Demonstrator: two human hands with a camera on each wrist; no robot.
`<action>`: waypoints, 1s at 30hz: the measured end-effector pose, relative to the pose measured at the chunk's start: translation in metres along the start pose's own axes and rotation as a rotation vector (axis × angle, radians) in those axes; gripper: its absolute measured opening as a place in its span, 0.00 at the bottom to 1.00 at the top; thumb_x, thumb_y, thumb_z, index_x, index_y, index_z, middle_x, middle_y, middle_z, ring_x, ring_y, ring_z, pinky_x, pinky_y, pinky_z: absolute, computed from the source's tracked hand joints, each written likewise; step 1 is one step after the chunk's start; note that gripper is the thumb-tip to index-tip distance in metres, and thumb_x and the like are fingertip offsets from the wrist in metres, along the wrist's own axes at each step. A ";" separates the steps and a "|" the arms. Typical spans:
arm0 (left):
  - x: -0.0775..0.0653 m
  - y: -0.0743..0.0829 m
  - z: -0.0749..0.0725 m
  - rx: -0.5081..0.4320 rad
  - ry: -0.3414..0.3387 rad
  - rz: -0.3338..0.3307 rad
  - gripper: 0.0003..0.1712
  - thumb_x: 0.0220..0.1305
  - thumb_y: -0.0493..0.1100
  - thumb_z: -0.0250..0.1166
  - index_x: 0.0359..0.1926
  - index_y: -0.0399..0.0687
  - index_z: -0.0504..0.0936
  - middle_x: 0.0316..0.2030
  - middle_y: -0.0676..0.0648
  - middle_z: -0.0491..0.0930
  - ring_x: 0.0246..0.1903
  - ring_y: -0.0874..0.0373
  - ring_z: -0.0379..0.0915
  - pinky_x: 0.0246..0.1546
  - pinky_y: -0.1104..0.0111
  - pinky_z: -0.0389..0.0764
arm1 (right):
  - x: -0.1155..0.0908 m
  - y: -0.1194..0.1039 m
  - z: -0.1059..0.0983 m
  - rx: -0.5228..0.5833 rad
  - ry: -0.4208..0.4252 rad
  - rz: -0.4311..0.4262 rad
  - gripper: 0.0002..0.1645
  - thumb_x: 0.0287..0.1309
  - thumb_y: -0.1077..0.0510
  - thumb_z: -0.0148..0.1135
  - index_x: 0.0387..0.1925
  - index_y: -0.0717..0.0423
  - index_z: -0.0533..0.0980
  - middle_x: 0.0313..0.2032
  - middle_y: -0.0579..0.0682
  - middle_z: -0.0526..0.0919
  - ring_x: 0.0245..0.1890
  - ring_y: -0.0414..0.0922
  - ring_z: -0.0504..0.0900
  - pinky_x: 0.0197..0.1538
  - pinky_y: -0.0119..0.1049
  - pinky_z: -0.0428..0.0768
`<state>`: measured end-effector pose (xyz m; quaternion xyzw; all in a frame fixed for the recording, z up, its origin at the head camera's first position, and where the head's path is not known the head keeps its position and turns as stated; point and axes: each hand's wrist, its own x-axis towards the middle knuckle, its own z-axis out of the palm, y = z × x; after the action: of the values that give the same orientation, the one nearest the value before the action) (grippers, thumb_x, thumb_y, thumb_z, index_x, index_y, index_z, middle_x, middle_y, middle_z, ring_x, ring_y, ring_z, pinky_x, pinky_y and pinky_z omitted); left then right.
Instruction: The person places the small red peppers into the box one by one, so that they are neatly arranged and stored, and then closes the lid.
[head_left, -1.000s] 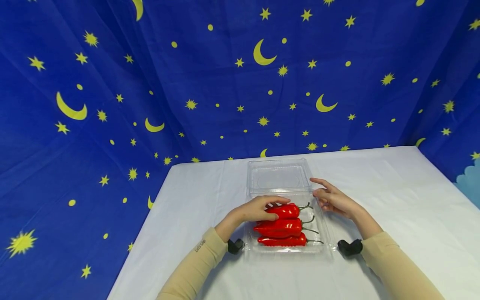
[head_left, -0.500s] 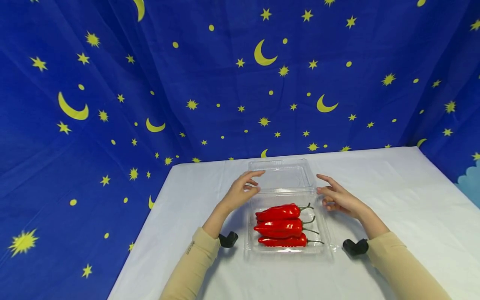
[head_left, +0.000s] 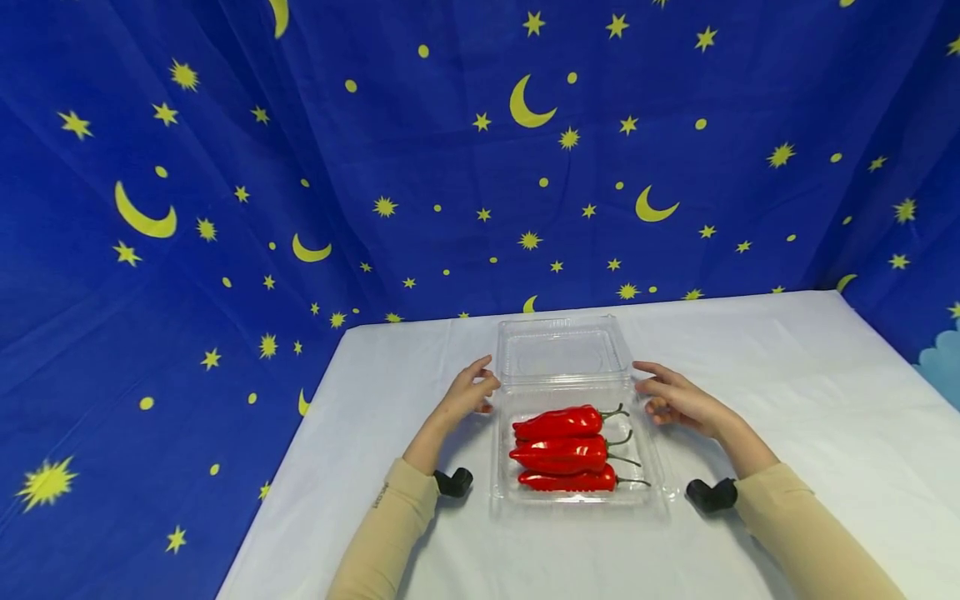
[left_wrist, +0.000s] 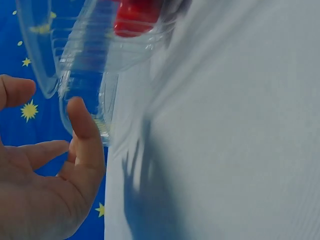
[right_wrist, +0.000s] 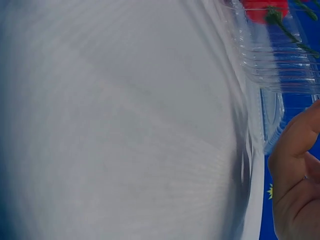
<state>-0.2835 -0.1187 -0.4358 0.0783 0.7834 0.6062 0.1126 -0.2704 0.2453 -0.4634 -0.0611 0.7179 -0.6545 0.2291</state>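
Note:
A clear plastic clamshell box lies unfolded on the table, its lid laid back on the far side. Several red chili peppers with green stems lie crosswise in the near half, stems to the right. Just left of the box, by the hinge, is my left hand, fingers loosely bent and holding nothing. On the opposite side my right hand hovers near the hinge, its index finger extended and other fingers loosely curled. Whether it touches the box edge I cannot tell. In the left wrist view, thumb and fingers are apart.
A white cloth covers the table. Behind and at both sides hangs a blue curtain with yellow moons and stars. Black wrist mounts stick out from under both beige sleeves.
My left hand has let go of the top pepper, risen over the lid's left edge, then drawn back to the box's left side. My right hand has shifted only slightly.

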 end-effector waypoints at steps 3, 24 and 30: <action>0.009 -0.015 0.002 -0.025 -0.006 -0.024 0.38 0.59 0.36 0.56 0.69 0.31 0.55 0.50 0.37 0.66 0.40 0.49 0.69 0.33 0.59 0.81 | 0.001 0.001 0.000 0.001 -0.022 -0.021 0.40 0.67 0.57 0.48 0.72 0.62 0.42 0.31 0.53 0.72 0.23 0.37 0.74 0.27 0.30 0.77; 0.011 -0.023 0.009 -0.245 0.066 -0.014 0.33 0.55 0.28 0.56 0.64 0.39 0.64 0.53 0.33 0.62 0.33 0.57 0.66 0.23 0.72 0.76 | -0.001 0.002 0.004 0.031 0.041 -0.120 0.35 0.66 0.62 0.51 0.69 0.53 0.48 0.43 0.61 0.67 0.24 0.40 0.72 0.27 0.33 0.74; 0.011 -0.029 0.011 -0.325 0.076 0.008 0.28 0.55 0.27 0.55 0.59 0.32 0.65 0.52 0.34 0.62 0.31 0.59 0.66 0.23 0.74 0.75 | 0.000 0.005 0.004 0.057 0.068 -0.141 0.31 0.65 0.62 0.53 0.65 0.50 0.53 0.42 0.57 0.67 0.25 0.40 0.71 0.28 0.32 0.76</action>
<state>-0.2904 -0.1135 -0.4676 0.0392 0.6785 0.7278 0.0916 -0.2678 0.2419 -0.4682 -0.0827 0.7002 -0.6909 0.1597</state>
